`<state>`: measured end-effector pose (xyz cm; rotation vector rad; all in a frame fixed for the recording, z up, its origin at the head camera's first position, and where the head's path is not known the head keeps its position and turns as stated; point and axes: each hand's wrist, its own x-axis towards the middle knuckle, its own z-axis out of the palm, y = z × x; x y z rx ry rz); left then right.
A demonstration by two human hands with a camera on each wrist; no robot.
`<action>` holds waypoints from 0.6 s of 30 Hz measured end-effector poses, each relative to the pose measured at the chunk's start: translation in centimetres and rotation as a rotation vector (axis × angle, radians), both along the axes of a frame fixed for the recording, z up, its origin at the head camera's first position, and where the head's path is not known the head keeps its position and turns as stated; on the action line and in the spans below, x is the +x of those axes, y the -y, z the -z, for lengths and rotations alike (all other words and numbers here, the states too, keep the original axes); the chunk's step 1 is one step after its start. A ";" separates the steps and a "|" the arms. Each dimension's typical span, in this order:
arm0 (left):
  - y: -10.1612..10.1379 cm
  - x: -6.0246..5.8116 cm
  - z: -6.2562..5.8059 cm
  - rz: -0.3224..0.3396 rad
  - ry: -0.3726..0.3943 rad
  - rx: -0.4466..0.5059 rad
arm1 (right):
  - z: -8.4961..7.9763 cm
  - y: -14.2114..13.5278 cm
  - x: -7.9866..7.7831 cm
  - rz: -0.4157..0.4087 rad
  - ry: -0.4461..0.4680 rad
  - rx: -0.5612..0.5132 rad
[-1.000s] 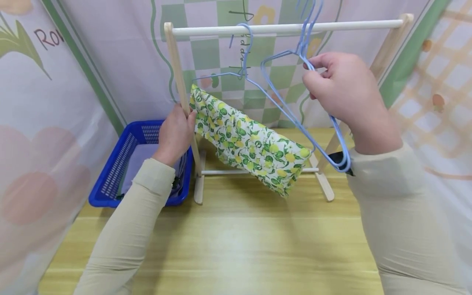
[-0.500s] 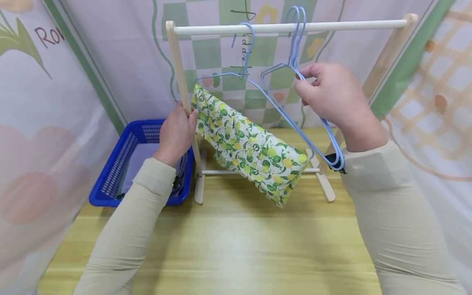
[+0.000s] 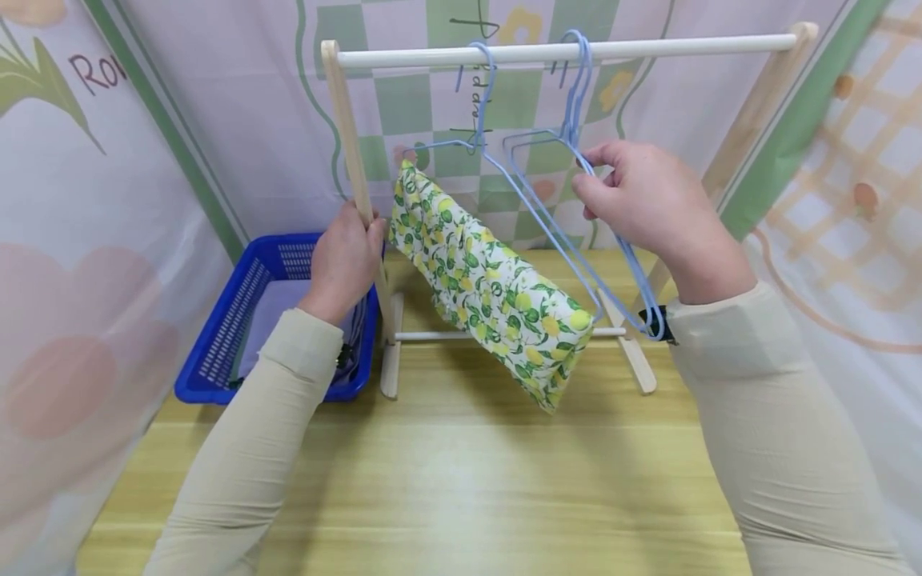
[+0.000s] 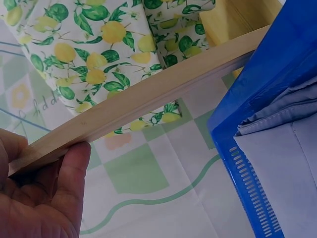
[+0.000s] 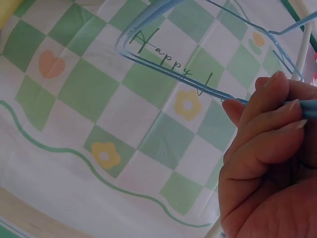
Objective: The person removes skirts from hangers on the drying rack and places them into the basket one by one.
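Note:
A small wooden clothes rack (image 3: pixel 562 53) stands on the table. My left hand (image 3: pixel 346 260) grips its left upright post (image 3: pixel 353 160), also seen as the slanted wooden post (image 4: pixel 148 94) in the left wrist view. A lemon-print cloth (image 3: pixel 490 284) hangs on a blue wire hanger (image 3: pixel 479 104) hooked over the top bar. To its right, my right hand (image 3: pixel 651 212) pinches a pair of bare blue hangers (image 3: pixel 569 136) whose hooks sit over the bar. The right wrist view shows my fingers (image 5: pixel 267 134) curled round the blue hanger wire (image 5: pixel 168 62).
A blue plastic basket (image 3: pixel 245 320) with folded grey-lilac fabric (image 4: pixel 292 148) sits left of the rack on the yellow wooden table (image 3: pixel 461 480). Printed fabric curtains (image 3: pixel 108 240) enclose the left, back and right sides.
My right hand lowered the pair of bare hangers so their hooks came down onto the top bar. The lemon cloth and its hanger swung slightly right. My left hand stayed on the post.

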<state>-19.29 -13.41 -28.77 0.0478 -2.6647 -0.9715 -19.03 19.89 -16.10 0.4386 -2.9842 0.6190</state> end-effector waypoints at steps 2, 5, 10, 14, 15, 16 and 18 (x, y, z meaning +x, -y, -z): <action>0.0 0.0 0.0 -0.002 0.006 -0.001 | 0.1 0.1 0.1 -0.005 0.000 0.019; 0.0 0.0 0.0 -0.002 0.012 0.002 | 0.2 0.2 0.3 -0.013 -0.007 0.058; 0.0 0.0 0.1 0.000 -0.005 -0.003 | 0.5 0.5 0.8 -0.017 -0.050 0.123; 0.0 0.0 0.1 -0.003 -0.009 -0.006 | 0.8 0.7 1.1 -0.003 -0.069 0.145; 0.0 0.0 0.1 -0.004 -0.007 -0.004 | 0.8 0.7 1.2 0.001 -0.070 0.144; 0.0 0.0 0.1 -0.004 -0.005 0.000 | 0.8 0.8 1.3 0.004 -0.067 0.143; 0.0 0.1 0.1 -0.007 -0.002 0.005 | 0.9 0.8 1.4 0.008 -0.065 0.147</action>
